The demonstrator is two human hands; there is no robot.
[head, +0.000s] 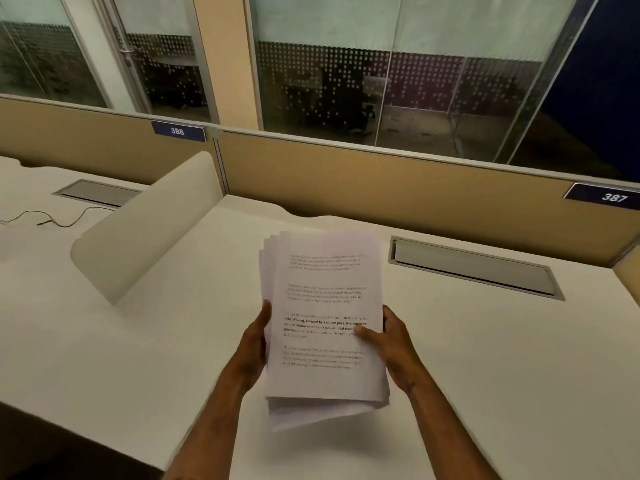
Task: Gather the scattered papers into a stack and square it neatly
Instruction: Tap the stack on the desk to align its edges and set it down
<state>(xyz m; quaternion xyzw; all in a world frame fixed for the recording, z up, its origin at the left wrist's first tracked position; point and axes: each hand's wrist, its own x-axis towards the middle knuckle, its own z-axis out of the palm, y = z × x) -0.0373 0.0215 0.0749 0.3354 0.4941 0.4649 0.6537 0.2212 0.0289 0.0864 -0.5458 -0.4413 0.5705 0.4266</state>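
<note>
A stack of printed white papers (323,292) is held up above the white desk (485,358), in the middle of the view. Its sheets are uneven, with edges fanned out at the top left and at the bottom. My left hand (254,344) grips the stack's left edge, fingers behind the sheets. My right hand (389,336) grips the right edge, with the thumb pressed on the top page's text. No loose sheets show on the desk.
A cream divider panel (145,226) slants across the desk to the left. A grey cable hatch (474,268) lies at the right rear, another hatch (97,192) at the far left with a thin cable (52,218). A tan partition (381,181) with labels 386 and 387 backs the desk.
</note>
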